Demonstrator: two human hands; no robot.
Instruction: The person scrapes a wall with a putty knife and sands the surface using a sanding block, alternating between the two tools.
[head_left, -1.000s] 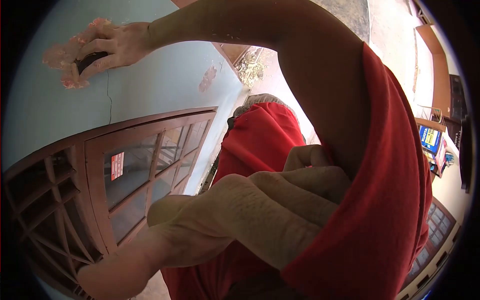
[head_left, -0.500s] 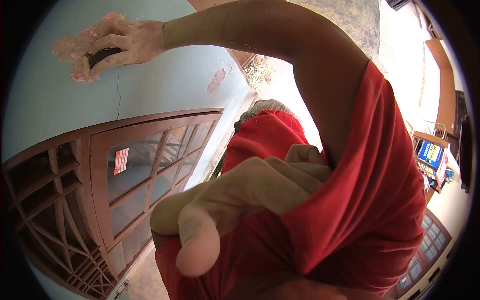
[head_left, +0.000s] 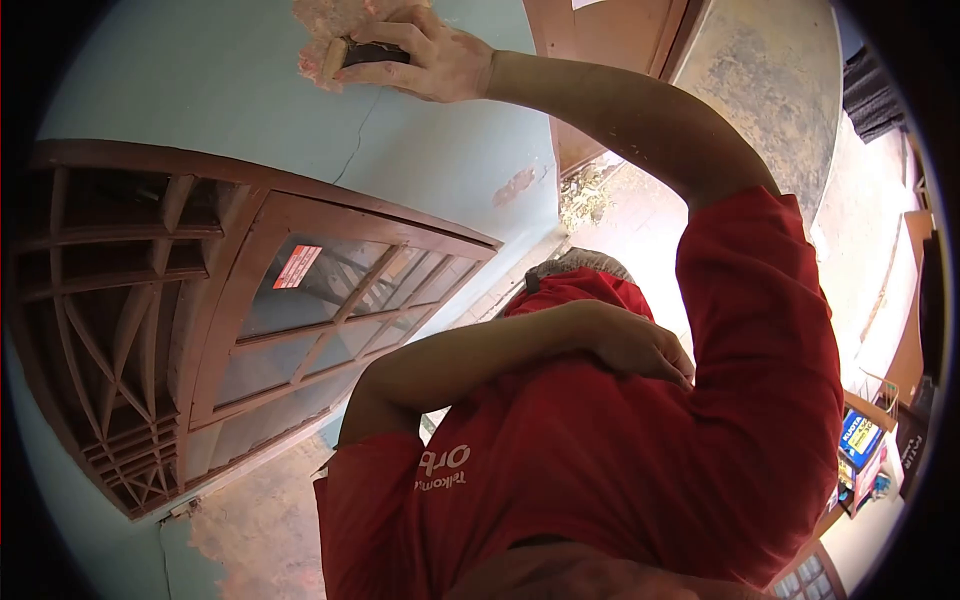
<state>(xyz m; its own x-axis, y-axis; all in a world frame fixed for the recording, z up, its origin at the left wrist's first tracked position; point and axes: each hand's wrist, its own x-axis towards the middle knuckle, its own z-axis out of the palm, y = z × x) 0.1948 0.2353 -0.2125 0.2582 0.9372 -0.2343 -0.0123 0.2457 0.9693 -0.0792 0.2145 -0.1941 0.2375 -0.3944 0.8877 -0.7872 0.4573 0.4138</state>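
Note:
My right hand (head_left: 430, 55) reaches out to the pale blue wall (head_left: 230, 90), its fingers wrapped round a dark hand tool (head_left: 376, 54) with a pale tan edge. That edge presses on a rough bare patch (head_left: 318, 30) where the paint is gone. The tool's far side is hidden by the fingers and wall. My left hand (head_left: 640, 345) lies across the front of my red shirt (head_left: 600, 470), fingers curled against the cloth near the right sleeve. What it grips, if anything, is hidden.
Below the patch, a crack (head_left: 358, 145) runs down to a brown-framed window (head_left: 340, 260) with a lattice (head_left: 120, 300). A smaller chipped spot (head_left: 515, 187) marks the wall. Debris (head_left: 585, 195) lies at its foot. Boxes (head_left: 862, 440) stand at far right.
My left hand has moved away from the camera and down to the shirt front. The right sleeve hangs lower on the arm. The view has shifted; the tool remains at the bare patch.

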